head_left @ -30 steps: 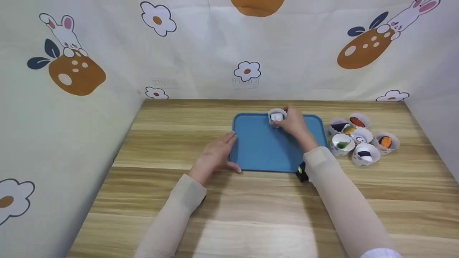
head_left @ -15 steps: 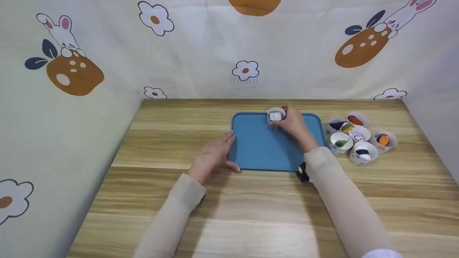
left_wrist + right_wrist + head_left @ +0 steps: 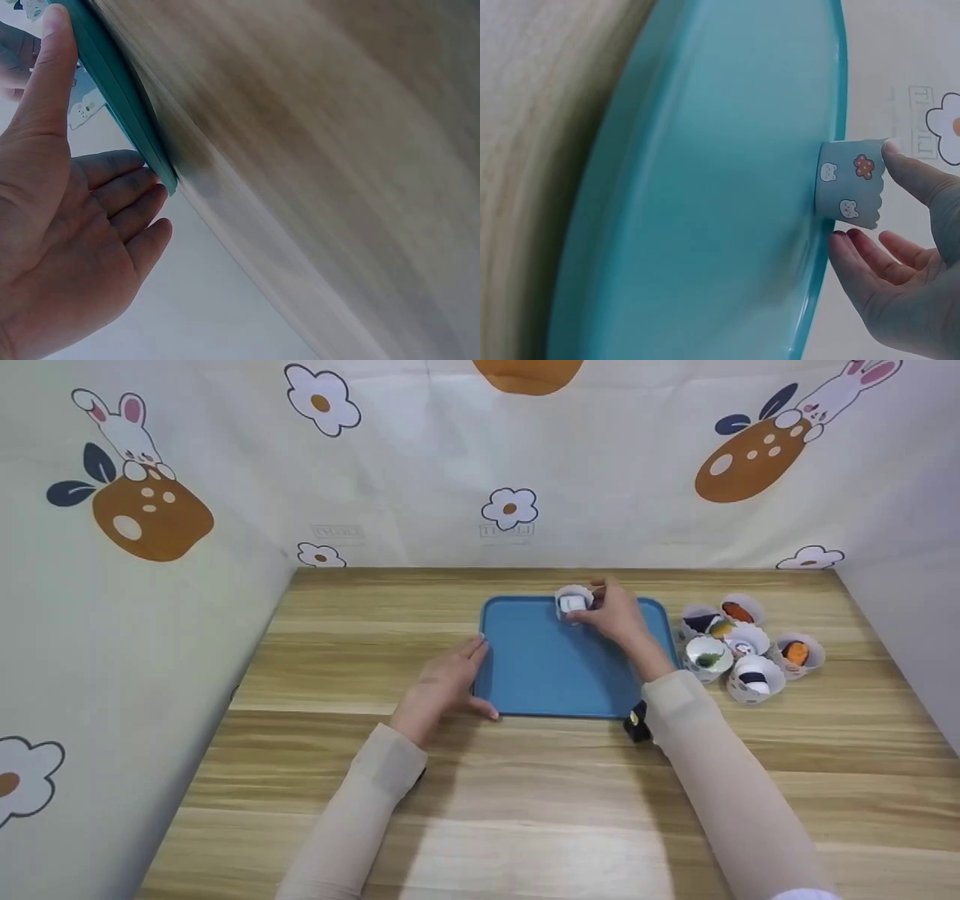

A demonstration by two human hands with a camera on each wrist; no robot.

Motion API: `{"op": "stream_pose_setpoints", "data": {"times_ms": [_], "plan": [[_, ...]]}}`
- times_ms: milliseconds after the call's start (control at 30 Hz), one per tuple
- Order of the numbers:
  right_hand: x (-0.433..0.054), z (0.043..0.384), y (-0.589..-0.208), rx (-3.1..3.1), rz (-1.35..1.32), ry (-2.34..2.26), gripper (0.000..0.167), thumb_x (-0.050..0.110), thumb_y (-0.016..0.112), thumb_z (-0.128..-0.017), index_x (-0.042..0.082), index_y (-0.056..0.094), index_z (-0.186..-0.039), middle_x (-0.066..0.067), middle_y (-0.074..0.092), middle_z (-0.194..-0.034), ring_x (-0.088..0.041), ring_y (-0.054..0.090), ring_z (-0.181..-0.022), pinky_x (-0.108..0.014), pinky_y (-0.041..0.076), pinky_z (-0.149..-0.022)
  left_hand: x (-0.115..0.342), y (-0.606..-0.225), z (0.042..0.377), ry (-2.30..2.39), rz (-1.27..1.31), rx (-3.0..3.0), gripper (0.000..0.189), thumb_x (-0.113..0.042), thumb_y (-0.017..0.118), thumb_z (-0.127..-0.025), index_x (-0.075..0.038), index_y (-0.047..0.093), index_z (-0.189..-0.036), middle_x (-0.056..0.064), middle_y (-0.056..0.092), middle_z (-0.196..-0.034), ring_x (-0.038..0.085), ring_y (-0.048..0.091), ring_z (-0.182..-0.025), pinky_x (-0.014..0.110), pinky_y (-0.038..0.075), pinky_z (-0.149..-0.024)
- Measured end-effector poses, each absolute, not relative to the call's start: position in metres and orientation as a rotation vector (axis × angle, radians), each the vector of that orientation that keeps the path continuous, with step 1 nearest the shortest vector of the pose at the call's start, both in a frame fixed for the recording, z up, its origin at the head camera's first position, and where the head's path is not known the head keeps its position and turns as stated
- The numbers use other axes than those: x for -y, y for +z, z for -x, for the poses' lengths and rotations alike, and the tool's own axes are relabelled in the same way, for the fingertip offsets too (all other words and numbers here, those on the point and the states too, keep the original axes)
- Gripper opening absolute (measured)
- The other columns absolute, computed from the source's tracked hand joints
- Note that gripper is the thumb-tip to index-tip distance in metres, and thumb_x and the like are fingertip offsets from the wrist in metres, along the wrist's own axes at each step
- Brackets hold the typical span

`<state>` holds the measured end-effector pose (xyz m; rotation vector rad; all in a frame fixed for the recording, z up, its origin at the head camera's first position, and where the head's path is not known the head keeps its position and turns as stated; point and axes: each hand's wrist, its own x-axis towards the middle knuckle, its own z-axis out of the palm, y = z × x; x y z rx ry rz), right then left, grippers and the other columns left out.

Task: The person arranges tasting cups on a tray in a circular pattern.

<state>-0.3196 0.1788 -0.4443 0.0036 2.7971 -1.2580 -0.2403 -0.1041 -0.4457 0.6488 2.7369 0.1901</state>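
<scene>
A blue rectangular tray (image 3: 544, 675) lies on the wooden table. My left hand (image 3: 442, 686) rests against its left edge, fingers straight, with the thumb stretched to the front left corner; the left wrist view shows the fingertips by the tray rim. Near the tray's back edge stands a paper baking cup (image 3: 847, 184) printed with small bears and a red flower. Inside it sits a white block-shaped piece (image 3: 572, 604). At the cup is my right hand (image 3: 619, 615): its thumb touches the scalloped rim, while the other fingers lie slightly apart from the cup's side.
Right of the tray stands a cluster of several similar paper cups (image 3: 752, 690), holding what look like toy sushi pieces, among them an orange-topped one (image 3: 795, 653) and a dark-banded white one (image 3: 753, 681). A patterned cloth wall (image 3: 420, 495) closes the table's back.
The view drifts slightly. My right hand has shifted a little to the right relative to the tray, opening a narrow gap beside the cup. Cup, tray and left hand stay put.
</scene>
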Motion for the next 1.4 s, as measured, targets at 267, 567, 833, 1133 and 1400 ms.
{"op": "stream_pose_setpoints", "data": {"times_ms": [267,567,833,1133,1400], "plan": [[-0.183,0.313,-0.439,-2.752,0.005,-1.365,0.067,0.019,0.075,-0.09,-0.003,0.043,-0.144,-0.025,0.052,-0.142,-0.038,0.054,-0.132,-0.05,0.046,-0.11,0.105,-0.446,0.24,0.196,-0.632,-2.734,0.121,-0.059,0.081,-0.071,-0.004,0.018,-0.159,0.011,0.013,-0.168,0.025,0.014,-0.156,0.039,0.02,-0.127],[-0.189,0.304,-0.438,-2.737,0.056,-1.441,0.061,0.021,0.074,-0.091,-0.002,0.047,-0.142,-0.024,0.051,-0.145,-0.04,0.053,-0.133,-0.049,0.046,-0.11,0.106,-0.447,0.242,0.172,-0.647,-2.732,0.122,-0.06,0.08,-0.071,-0.003,0.018,-0.159,0.011,0.013,-0.168,0.025,0.014,-0.156,0.038,0.02,-0.127],[-0.195,0.295,-0.435,-2.707,0.087,-1.5,0.064,0.024,0.075,-0.09,-0.001,0.048,-0.142,-0.023,0.05,-0.146,-0.04,0.052,-0.134,-0.047,0.047,-0.109,0.105,-0.448,0.244,0.152,-0.651,-2.728,0.123,-0.061,0.081,-0.071,-0.003,0.018,-0.159,0.011,0.014,-0.168,0.024,0.014,-0.156,0.038,0.02,-0.127],[-0.204,0.288,-0.434,-2.651,0.091,-1.522,0.062,0.024,0.073,-0.092,-0.001,0.048,-0.142,-0.022,0.049,-0.148,-0.037,0.05,-0.137,-0.046,0.047,-0.11,0.106,-0.447,0.243,0.185,-0.645,-2.725,0.122,-0.06,0.081,-0.071,-0.004,0.018,-0.159,0.011,0.013,-0.169,0.024,0.014,-0.157,0.039,0.019,-0.127],[-0.209,0.279,-0.431,-2.59,0.154,-1.591,0.063,0.022,0.072,-0.093,-0.003,0.045,-0.144,-0.023,0.046,-0.15,-0.039,0.047,-0.139,-0.048,0.045,-0.111,0.105,-0.447,0.243,0.181,-0.634,-2.725,0.122,-0.06,0.08,-0.071,-0.005,0.017,-0.159,0.01,0.012,-0.169,0.025,0.014,-0.157,0.04,0.019,-0.127]]}}
